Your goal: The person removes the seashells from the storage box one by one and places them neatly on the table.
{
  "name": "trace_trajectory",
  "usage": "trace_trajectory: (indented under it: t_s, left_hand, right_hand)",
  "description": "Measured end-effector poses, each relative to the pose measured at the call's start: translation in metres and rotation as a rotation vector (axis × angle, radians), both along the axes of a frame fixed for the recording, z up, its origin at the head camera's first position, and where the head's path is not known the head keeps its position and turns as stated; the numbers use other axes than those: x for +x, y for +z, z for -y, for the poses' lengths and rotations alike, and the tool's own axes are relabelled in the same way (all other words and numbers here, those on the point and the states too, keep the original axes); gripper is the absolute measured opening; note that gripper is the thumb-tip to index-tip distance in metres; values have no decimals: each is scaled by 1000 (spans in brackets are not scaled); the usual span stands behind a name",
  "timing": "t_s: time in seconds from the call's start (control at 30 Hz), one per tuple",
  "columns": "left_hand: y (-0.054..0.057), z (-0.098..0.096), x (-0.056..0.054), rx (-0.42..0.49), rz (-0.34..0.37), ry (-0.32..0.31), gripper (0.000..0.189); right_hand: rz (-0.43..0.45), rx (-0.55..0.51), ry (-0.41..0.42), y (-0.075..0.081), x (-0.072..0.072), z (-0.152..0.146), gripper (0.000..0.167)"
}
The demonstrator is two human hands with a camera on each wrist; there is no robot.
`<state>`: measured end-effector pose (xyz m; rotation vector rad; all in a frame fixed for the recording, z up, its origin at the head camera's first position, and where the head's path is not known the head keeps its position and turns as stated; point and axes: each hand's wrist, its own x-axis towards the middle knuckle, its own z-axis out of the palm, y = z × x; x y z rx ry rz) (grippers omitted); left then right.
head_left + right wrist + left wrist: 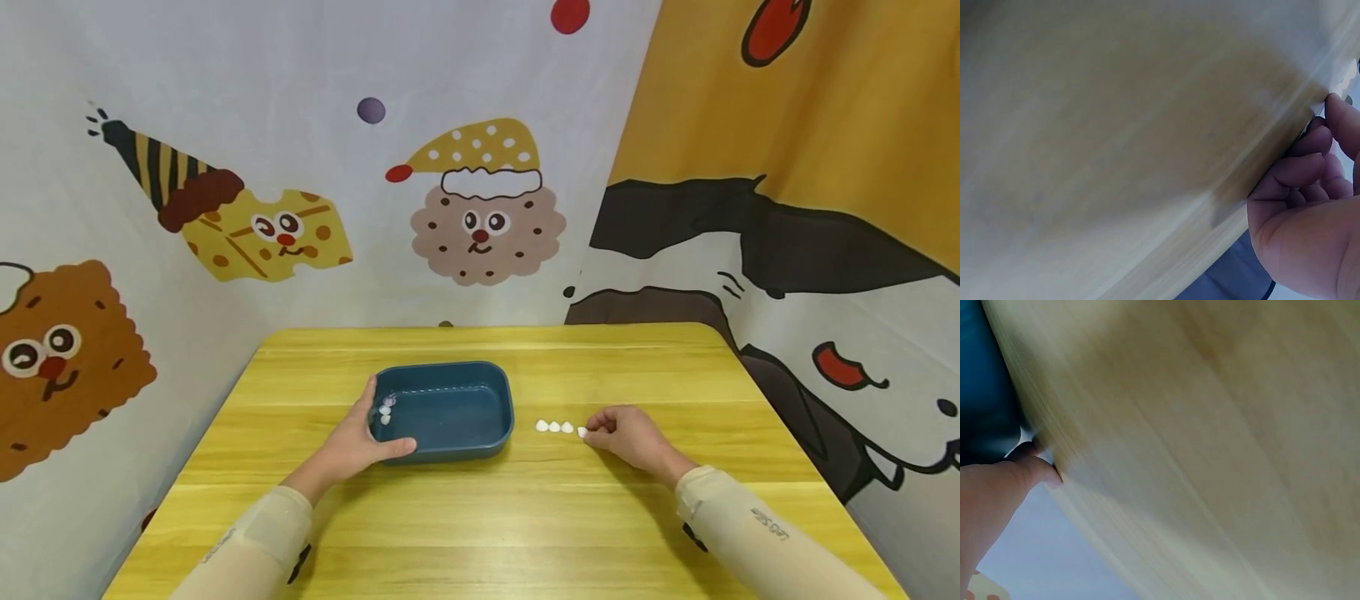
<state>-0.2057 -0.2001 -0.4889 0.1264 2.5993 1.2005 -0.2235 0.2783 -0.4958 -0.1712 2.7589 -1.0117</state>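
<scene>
A dark blue rectangular tray (457, 417) sits on the wooden table. My left hand (360, 437) grips its left end, the thumb lying along the near rim and the fingers around the left side. Inside, against the left wall, lie a few small pale shell-like pieces (386, 411). To the right of the tray runs a short row of small white shell-like pieces (554, 427). At the row's right end my right hand (630, 435) pinches a white shell-like piece (582, 432) between thumb and forefinger, down at the table. In the right wrist view the fingertips touch the wood, fingers curled.
The yellow wooden table (480, 533) has rounded far corners. Behind it and at both sides hangs a curtain (300, 67) printed with cartoon figures. A gap of bare wood separates the tray from the row.
</scene>
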Motion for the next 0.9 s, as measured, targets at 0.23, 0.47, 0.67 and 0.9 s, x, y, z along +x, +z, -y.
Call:
trace_trajectory:
  t_s: [0.23, 0.47, 0.67, 0.9]
  left_hand:
    - [0, 1, 0, 5, -3, -2, 140]
    - [1, 0, 0, 11, -3, -7, 139]
    - [1, 0, 0, 4, -5, -5, 139]
    - [0, 0, 0, 8, -1, 0, 138]
  right_hand:
    - [-40, 49, 82, -4, -2, 0, 29]
    - [-71, 72, 139, -5, -3, -2, 28]
    - [-66, 68, 115, -3, -2, -1, 14]
    - [-74, 90, 107, -2, -3, -3, 21]
